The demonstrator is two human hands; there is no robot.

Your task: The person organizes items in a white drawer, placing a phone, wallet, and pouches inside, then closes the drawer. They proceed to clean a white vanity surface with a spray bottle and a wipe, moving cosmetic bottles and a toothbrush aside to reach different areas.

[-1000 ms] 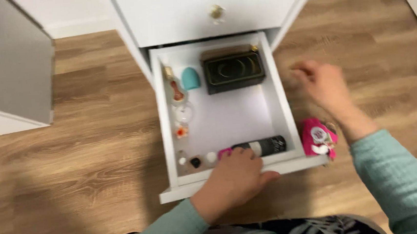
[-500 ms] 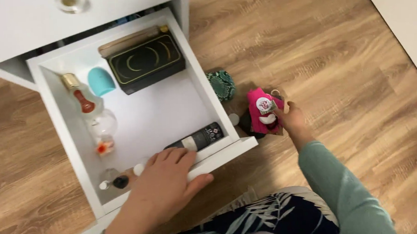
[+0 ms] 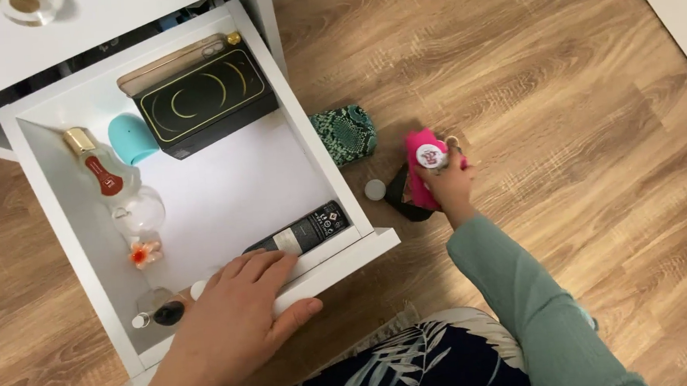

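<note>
While gripping, right hand [image 3: 446,184] (seemingly) unobstructed.

The left hand [image 3: 235,317] covers the near end of the black tube [image 3: 302,230] and part of the drawer's front rim [image 3: 340,259]. The right hand [image 3: 446,184] hides the lower part of the pink item [image 3: 422,167]. The top edge crops the clear knob [image 3: 28,5]; the black box [image 3: 204,98] conceals most of the flat object beneath it.

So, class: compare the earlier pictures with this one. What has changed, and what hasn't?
The right hand came down from the air beside the drawer to the floor and took hold of the pink pouch. The left hand stayed on the drawer's front edge, by the black bottle.
</note>
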